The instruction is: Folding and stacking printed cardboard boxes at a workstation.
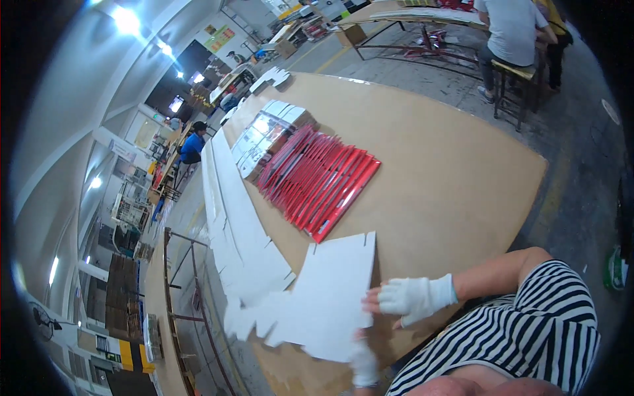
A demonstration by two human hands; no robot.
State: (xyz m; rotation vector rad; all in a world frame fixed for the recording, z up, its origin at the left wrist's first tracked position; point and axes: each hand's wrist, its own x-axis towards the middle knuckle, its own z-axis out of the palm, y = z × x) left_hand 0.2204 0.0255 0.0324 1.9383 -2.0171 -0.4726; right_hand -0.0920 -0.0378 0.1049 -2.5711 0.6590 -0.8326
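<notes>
A white flat cardboard sheet (pixel 337 290) with notched edges lies at the near end of the table. My right hand (pixel 416 300), in a white fingerless glove, is at the sheet's right edge with its fingers stretched out toward it and the thumb apart. Nearer to me, at the sheet's lower corner, is my left hand (pixel 363 360), gloved the same way. Motion blurs its fingers, so their grip cannot be made out. Beyond the sheet, a row of red flat folded pieces (pixel 323 178) leans in overlapping layers.
Long white cut cardboard sheets (pixel 231 218) overlap along the table's left edge. Behind the red pieces stand plastic-wrapped white stacks (pixel 271 135). The brown tabletop (pixel 449 171) stretches to the right. People sit at other tables, one in a white shirt (pixel 512 30) at the far right.
</notes>
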